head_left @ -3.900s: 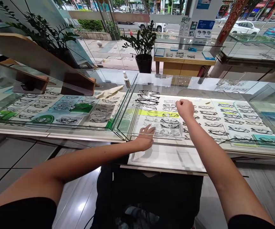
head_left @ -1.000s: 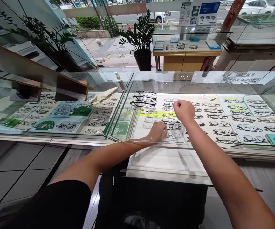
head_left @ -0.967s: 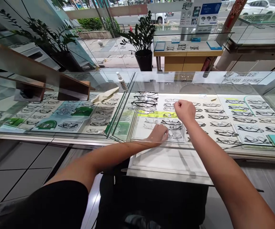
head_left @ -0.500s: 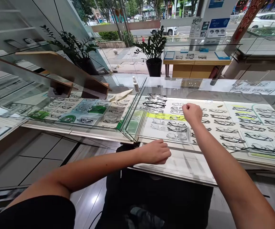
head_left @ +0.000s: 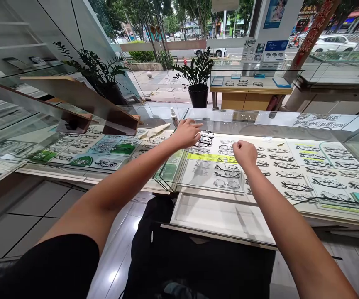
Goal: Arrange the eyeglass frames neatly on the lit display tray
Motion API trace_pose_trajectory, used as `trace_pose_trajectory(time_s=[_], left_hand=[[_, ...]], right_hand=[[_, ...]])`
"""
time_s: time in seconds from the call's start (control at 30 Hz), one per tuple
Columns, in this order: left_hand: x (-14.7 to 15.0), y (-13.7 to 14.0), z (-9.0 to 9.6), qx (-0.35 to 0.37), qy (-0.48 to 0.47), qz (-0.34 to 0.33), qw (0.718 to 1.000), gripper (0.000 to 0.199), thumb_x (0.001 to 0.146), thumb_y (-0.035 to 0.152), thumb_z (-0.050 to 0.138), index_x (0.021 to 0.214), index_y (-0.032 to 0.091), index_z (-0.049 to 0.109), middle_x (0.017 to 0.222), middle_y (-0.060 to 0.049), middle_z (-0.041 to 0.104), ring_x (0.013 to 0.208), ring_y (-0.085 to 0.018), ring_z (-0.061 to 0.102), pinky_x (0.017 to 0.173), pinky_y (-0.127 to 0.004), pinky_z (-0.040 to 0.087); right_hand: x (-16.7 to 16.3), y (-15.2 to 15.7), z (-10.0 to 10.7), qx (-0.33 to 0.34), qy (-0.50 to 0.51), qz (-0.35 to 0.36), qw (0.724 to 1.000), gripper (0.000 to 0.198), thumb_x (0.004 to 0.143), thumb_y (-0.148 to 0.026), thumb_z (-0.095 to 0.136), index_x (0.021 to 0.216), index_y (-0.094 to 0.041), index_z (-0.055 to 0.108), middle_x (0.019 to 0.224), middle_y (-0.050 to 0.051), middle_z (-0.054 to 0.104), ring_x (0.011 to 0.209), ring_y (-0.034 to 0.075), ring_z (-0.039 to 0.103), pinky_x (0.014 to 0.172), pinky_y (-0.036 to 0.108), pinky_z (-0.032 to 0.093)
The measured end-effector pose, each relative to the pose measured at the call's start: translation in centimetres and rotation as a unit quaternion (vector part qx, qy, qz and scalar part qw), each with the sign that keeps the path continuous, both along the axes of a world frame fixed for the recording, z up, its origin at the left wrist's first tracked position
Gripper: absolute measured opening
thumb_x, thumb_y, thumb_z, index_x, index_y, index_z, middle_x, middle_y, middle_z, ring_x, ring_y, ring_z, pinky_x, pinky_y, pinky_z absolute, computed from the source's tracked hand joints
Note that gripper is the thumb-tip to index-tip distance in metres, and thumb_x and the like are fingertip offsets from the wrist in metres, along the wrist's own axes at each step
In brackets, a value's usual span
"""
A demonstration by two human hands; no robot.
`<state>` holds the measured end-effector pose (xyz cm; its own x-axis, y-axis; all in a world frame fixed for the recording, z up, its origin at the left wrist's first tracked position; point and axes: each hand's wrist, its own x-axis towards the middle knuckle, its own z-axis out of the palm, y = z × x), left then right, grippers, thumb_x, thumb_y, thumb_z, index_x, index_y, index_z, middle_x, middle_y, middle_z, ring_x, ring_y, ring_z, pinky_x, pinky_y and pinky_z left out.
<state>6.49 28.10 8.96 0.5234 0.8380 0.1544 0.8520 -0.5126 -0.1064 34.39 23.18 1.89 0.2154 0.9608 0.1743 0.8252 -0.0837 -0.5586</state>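
My left hand (head_left: 187, 132) stretches across the top of the glass display case (head_left: 260, 120), palm down and fingers apart, holding nothing. Its fingertips are beside a small pile of black-framed glasses (head_left: 205, 140) lying on the glass. My right hand (head_left: 244, 153) is a closed fist resting on the glass top, a little nearer and to the right. Nothing shows in the fist. Under the glass lie rows of eyeglass frames (head_left: 291, 166) on white and green trays.
A small spray bottle (head_left: 173, 117) and a pale cloth (head_left: 156, 130) sit on the glass left of my left hand. A wooden stand (head_left: 82, 104) rises on the left case. A drawer tray (head_left: 219, 211) is pulled out below. A potted plant (head_left: 198, 83) stands behind.
My left hand came out from under the glass near the front trays and reached up and forward over the glass top to the black frames. The right fist stayed put.
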Motion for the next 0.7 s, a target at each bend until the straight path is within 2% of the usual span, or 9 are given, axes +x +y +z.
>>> trace_pose_trajectory(time_s=[0.07,0.27,0.4,0.57,0.7], left_hand=[[0.3,1.7,-1.0,-0.020,0.035,0.021,0.999,0.047,0.106,0.033,0.040,0.119,0.016,0.082,0.165,-0.005,0.057,0.147,-0.040,0.045,0.114,-0.060,0.033],[1.2,4.2,-2.8,-0.042,0.032,0.052,0.997,0.052,0.105,0.033,0.036,0.098,0.018,0.085,0.153,-0.005,0.068,0.144,-0.039,0.048,0.114,-0.058,0.032],[1.5,4.6,-2.8,-0.040,0.023,0.053,0.998,0.054,0.104,0.034,0.034,0.110,0.018,0.086,0.150,-0.007,0.070,0.141,-0.040,0.048,0.113,-0.059,0.032],[1.3,3.5,-1.1,0.000,-0.024,0.051,0.998,0.054,0.103,0.034,0.037,0.130,0.017,0.080,0.156,-0.008,0.065,0.142,-0.042,0.045,0.113,-0.062,0.031],[0.7,-0.2,2.3,0.025,-0.084,-0.005,0.996,0.053,0.105,0.036,0.039,0.142,0.019,0.074,0.162,-0.008,0.059,0.144,-0.042,0.041,0.114,-0.063,0.031]], right_hand=[[0.0,0.0,0.0,0.000,-0.004,0.002,1.000,0.038,0.101,-0.032,0.053,0.066,-0.020,0.044,0.064,0.002,0.053,0.061,0.016,0.035,0.063,0.032,0.020],[-0.2,0.1,0.1,-0.002,-0.008,0.012,1.000,0.037,0.101,-0.030,0.053,0.066,-0.020,0.046,0.065,0.002,0.053,0.061,0.017,0.036,0.063,0.033,0.021],[-0.2,0.2,-0.1,0.003,-0.011,0.015,1.000,0.038,0.101,-0.032,0.053,0.066,-0.020,0.046,0.065,0.002,0.054,0.061,0.017,0.036,0.063,0.032,0.021],[-0.1,0.2,-0.2,0.000,-0.003,0.012,1.000,0.038,0.100,-0.032,0.053,0.066,-0.020,0.043,0.064,0.001,0.053,0.060,0.016,0.035,0.062,0.032,0.022],[0.0,0.2,0.0,0.001,0.010,0.008,1.000,0.038,0.100,-0.032,0.052,0.065,-0.020,0.040,0.062,0.001,0.049,0.059,0.016,0.034,0.062,0.032,0.023]])
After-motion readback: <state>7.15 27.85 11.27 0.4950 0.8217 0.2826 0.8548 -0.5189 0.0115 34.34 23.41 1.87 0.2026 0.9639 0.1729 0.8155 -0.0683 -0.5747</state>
